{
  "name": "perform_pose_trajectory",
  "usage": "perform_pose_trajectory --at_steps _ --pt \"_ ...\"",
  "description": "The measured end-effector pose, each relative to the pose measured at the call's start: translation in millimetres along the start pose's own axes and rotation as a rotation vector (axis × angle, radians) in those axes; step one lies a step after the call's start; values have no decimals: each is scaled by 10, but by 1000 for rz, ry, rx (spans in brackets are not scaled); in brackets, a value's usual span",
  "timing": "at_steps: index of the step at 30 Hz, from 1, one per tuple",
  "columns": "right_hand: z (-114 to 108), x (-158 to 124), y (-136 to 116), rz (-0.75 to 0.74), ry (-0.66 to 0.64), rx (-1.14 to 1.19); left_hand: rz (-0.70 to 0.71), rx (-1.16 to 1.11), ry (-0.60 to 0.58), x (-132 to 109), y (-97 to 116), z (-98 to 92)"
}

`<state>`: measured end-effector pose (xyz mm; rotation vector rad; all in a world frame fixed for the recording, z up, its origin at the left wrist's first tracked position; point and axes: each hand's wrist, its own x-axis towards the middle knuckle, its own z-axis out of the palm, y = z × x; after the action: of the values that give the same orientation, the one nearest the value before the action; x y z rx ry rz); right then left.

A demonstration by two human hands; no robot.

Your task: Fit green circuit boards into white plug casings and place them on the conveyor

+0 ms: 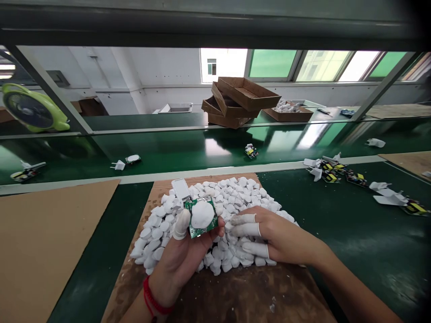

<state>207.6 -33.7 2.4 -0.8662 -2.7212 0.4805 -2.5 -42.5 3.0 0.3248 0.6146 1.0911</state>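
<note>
In my left hand [188, 244] is a green circuit board [194, 231], gripped by its edges between thumb and fingers. A flattened white putty-like lump [202, 214] covers most of the board's upper face. Behind the board, a white plastic piece [181, 189] sticks up; whether it is attached I cannot tell. Over the pile of white lumps [232, 197], my right hand [261, 231] lies with fingers spread and touching the pieces. White finger cots cover several fingertips of the right hand and the left thumb. A brown board [256, 294] lies under the pile.
Beyond the bench runs a green conveyor belt [175, 152] carrying a small circuit assembly [251, 151] and white plug parts [118, 165]. Circuit boards with yellow components [332, 170] sit at right. Cardboard [50, 233] lies at left. Stacked brown trays [235, 101] and a green fan [32, 107] stand behind.
</note>
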Motion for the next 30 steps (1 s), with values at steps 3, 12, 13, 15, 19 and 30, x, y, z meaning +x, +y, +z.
perform_pose_trajectory --at_steps 3,12,13,15,19,30 --pt "128 54 -11 75 70 -115 -5 1 13 7 -6 -8" --pt "231 112 -85 81 -149 -243 -14 12 17 32 -33 16" --pt "221 111 -85 65 -141 -248 -11 13 14 31 -36 19" --pt "206 110 -89 35 -107 -254 -12 21 7 28 -42 21" --pt "201 108 -100 28 -58 -256 -19 61 -19 32 -45 3" --pt "147 102 -124 73 -82 -260 -41 57 -26 25 -60 -13"
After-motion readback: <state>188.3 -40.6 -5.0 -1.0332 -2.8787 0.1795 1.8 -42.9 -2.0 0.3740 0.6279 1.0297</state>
